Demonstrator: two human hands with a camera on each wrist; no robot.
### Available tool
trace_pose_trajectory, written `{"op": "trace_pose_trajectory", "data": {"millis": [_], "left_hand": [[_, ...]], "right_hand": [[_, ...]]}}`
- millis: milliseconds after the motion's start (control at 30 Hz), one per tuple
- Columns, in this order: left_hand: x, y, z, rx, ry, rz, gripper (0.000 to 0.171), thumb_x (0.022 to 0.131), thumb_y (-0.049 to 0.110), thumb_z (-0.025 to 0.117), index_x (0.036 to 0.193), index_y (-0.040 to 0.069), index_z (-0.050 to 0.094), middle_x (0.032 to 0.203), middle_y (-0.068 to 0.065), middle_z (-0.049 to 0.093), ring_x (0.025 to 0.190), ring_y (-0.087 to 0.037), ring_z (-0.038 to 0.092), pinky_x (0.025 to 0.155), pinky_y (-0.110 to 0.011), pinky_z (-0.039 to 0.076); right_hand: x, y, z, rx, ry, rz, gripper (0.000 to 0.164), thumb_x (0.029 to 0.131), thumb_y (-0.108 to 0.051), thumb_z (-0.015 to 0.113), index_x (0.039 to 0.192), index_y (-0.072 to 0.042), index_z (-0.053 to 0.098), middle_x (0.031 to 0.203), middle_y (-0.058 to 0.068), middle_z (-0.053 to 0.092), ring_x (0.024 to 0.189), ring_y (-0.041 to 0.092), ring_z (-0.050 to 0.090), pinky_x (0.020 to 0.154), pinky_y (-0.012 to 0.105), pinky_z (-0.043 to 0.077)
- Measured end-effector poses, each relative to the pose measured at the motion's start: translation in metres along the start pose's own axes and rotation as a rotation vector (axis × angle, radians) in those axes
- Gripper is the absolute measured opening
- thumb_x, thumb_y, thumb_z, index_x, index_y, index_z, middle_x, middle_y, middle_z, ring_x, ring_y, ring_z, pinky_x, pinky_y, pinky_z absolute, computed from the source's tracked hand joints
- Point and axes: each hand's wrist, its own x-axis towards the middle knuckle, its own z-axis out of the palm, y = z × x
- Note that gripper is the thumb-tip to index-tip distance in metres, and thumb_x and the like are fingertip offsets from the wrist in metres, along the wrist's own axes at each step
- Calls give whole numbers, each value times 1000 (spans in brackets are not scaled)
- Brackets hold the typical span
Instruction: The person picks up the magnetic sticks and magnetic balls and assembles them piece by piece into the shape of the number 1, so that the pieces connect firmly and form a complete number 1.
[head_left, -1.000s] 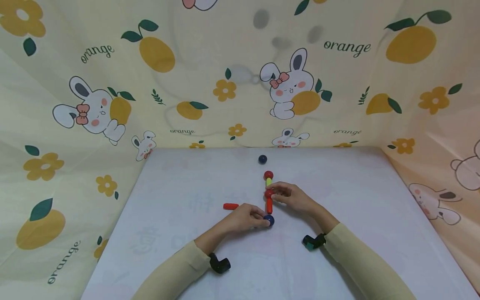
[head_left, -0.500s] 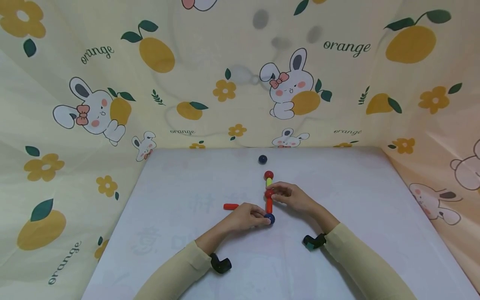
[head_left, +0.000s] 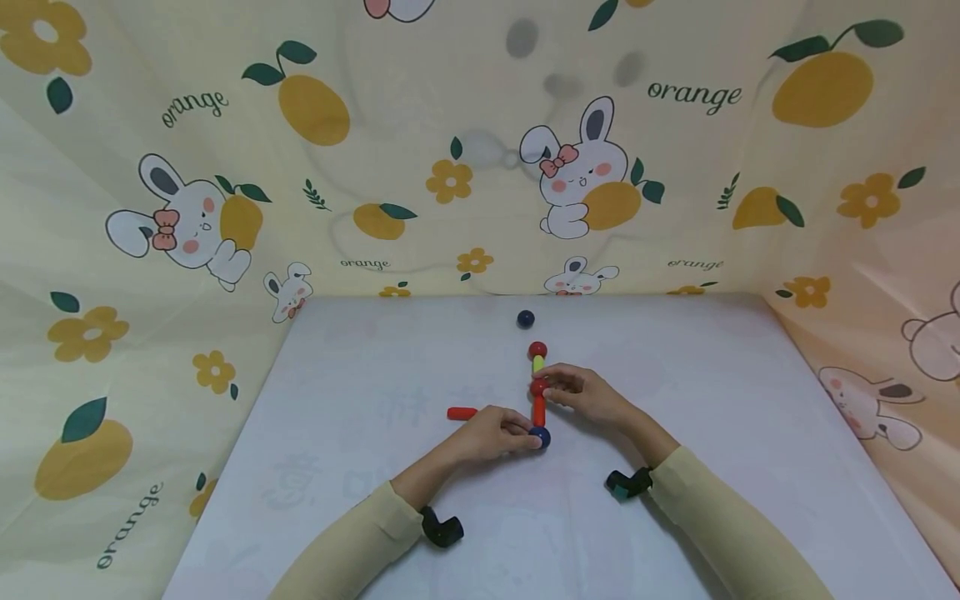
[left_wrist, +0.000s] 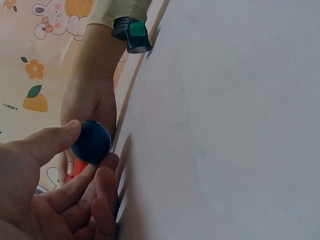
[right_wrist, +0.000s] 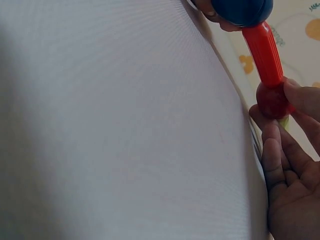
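My left hand [head_left: 491, 435] pinches a blue ball [left_wrist: 91, 142] between thumb and fingers. This ball meets the near end of a red rod [right_wrist: 263, 55], as the right wrist view shows. At the rod's far end sits a red ball [right_wrist: 273, 101], which my right hand [head_left: 592, 398] pinches. Beyond it a yellow-green rod [head_left: 538, 363], partly covered by the right fingers, leads to another red ball [head_left: 537, 350]. Together these pieces form a straight line pointing away from me.
A loose red rod [head_left: 461, 413] lies left of the line, partly behind the left hand. Near the back edge of the white table [head_left: 360, 350] rests a dark blue ball [head_left: 526, 319]. A printed cloth [head_left: 420, 167] hangs behind the table and at its sides.
The left hand has brought the blue ball slightly away from me, closing the small gap to the red rod's near end. The right hand has stayed in place.
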Motion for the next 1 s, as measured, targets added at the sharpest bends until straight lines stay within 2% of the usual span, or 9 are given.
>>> {"op": "trace_pose_trajectory", "data": {"millis": [300,600,1000], "left_hand": [[-1,0,1,6,0,1,36,96,35,84,121,10,77,98,5,78,88,-15,69,79,-31,57],[-3,3,0,-5,9,17,36,97,35,83,122,10,76,100,4,78,84,-15,70,75,-30,57],[-1,-1,1,-2,10,25,36,96,35,83,122,11,76,101,4,79,85,-15,71,76,-30,58]], "right_hand": [[-1,0,0,-3,2,-4,39,106,-15,70,144,-12,65,131,10,73,110,24,67,87,28,57],[0,-1,-1,54,1,2,37,107,-13,68,144,-9,64,130,12,75,106,24,66,82,30,56],[0,-1,0,31,1,21,38,107,-16,69,144,-14,65,129,9,75,106,30,64,83,29,55]]}}
